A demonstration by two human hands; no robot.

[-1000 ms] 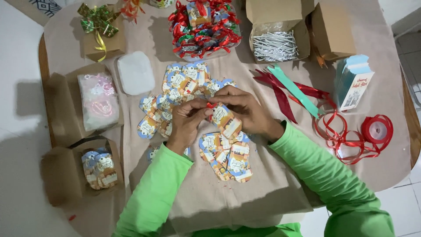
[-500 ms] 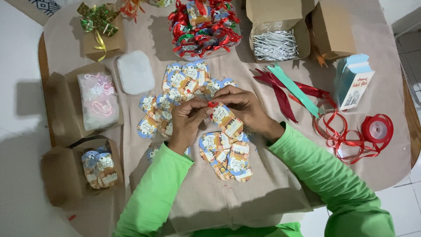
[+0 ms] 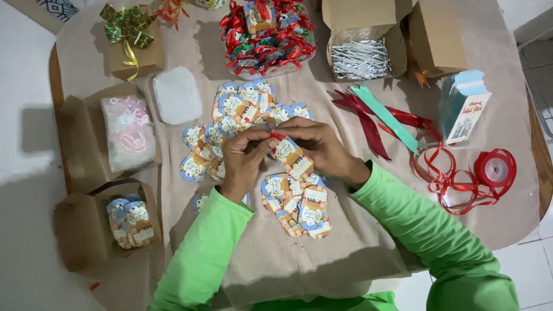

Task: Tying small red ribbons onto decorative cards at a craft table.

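Head view, item 1: my left hand (image 3: 245, 156) and right hand (image 3: 319, 147) pinch, probably knotting, red ribbon (image 3: 277, 136) atop paper tag (image 3: 292, 157); ribbon spool (image 3: 495, 170) at 3 o'clock. Keep the loop snug.

Floor (image 3: 23, 86): pale, smooth, seen at the left and lower right.
Desk (image 3: 55, 75): wooden rim, rounded corners, covered by brown paper (image 3: 345, 253).

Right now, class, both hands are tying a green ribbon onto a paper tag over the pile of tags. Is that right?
Not quite. The head view shows the ribbon is red, not green. Both the left hand and right hand do hold it at the tag above the pile of tags.
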